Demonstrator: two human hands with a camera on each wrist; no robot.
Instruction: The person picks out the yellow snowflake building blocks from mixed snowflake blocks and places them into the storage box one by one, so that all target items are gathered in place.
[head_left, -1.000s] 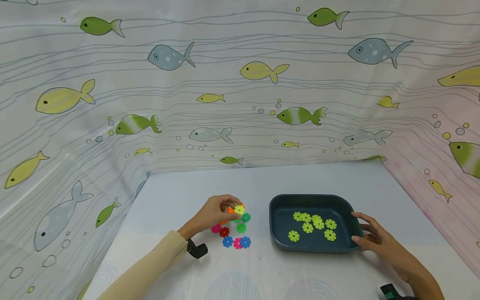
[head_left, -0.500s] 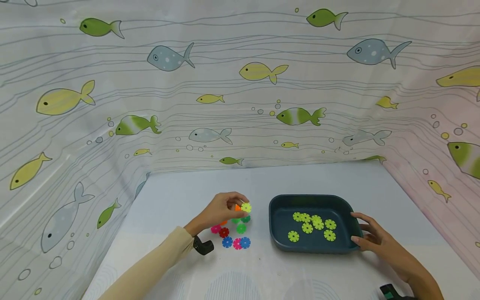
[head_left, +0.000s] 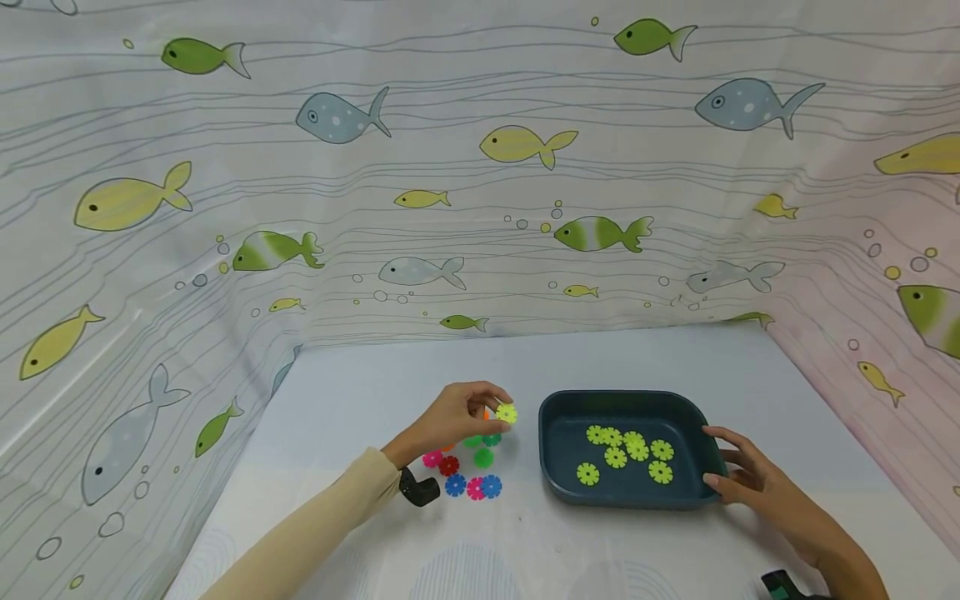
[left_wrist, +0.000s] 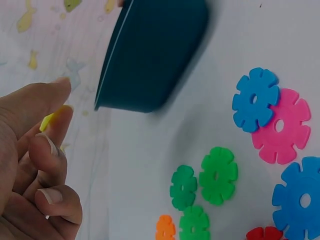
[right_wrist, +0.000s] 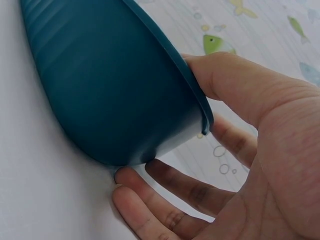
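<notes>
My left hand (head_left: 453, 412) pinches a yellow snowflake disc (head_left: 507, 413) between thumb and fingers, above the table just left of the dark teal tray (head_left: 630, 493). In the left wrist view only a sliver of that yellow disc (left_wrist: 47, 121) shows between the fingers. Several similar yellow discs (head_left: 616, 457) lie inside the tray, some overlapping. At the tray's right end my right hand (head_left: 761, 479) grips the rim and outer wall. The right wrist view shows one digit at the rim and other fingertips low against the tray wall (right_wrist: 110, 90).
Below and beside the left hand lie several loose snowflake discs: a red one (head_left: 448, 465), green ones (head_left: 483, 458), a blue one (head_left: 455, 485), pink and orange ones. The white table (head_left: 525, 550) meets a fish-print curtain (head_left: 480, 233) at the back and sides.
My left hand has moved to the right, toward the tray, carrying the yellow disc away from above the loose discs. My right hand and the tray have stayed in place.
</notes>
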